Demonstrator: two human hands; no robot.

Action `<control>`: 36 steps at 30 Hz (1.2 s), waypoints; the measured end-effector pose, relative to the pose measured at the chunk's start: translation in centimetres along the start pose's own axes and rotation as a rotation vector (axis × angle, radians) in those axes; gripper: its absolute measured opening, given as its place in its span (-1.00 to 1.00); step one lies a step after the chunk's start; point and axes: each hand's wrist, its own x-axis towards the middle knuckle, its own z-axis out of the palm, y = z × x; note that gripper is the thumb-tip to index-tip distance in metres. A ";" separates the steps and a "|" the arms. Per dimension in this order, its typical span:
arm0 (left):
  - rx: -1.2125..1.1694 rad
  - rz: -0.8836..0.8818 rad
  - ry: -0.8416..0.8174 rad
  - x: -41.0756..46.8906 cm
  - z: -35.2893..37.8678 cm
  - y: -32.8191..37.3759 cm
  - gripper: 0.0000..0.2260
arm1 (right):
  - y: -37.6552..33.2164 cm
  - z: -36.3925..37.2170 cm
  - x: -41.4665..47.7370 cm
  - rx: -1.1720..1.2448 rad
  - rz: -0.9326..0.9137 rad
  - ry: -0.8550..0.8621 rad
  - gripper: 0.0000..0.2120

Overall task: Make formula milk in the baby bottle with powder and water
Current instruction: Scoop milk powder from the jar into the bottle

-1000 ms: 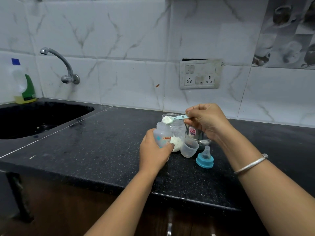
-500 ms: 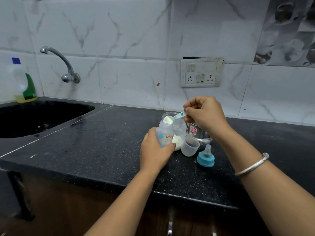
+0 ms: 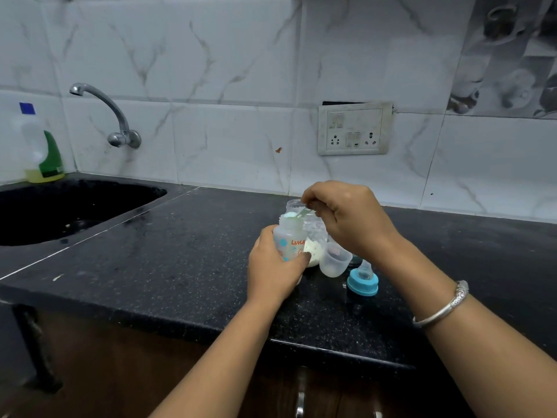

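My left hand (image 3: 272, 268) grips a clear baby bottle (image 3: 290, 236) with orange lettering, upright on the black counter (image 3: 180, 251). My right hand (image 3: 346, 218) pinches the handle of a small pale green scoop (image 3: 297, 214), whose bowl sits tipped at the bottle's open mouth. Right behind the bottle stands a clear jar of white powder (image 3: 315, 239). A clear plastic cap (image 3: 334, 260) lies beside the jar. The blue teat ring with its nipple (image 3: 362, 280) stands on the counter to the right. A steel vessel behind my right hand is mostly hidden.
A black sink (image 3: 60, 209) is set into the counter at the left, with a chrome tap (image 3: 111, 116) on the wall above it. A dish soap bottle (image 3: 42, 149) stands in the far left corner. A switch socket plate (image 3: 354, 129) is on the tiled wall.
My right hand has lowered and turned the scoop from above the jar to the bottle's mouth, and the heap of powder no longer shows on it. My left hand keeps its hold on the bottle.
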 end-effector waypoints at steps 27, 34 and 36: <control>-0.020 -0.002 -0.005 -0.1 0.0 0.0 -0.55 | 0.4 1.3 -2.1 0.010 0.000 0.291 -0.87; -0.006 0.002 -0.006 0.0 0.1 -0.1 -0.55 | 0.3 1.5 -2.2 0.107 0.147 0.328 -0.89; 0.002 0.002 -0.006 0.1 0.1 -0.2 -0.55 | 0.2 1.5 -2.1 0.186 0.266 0.350 -0.89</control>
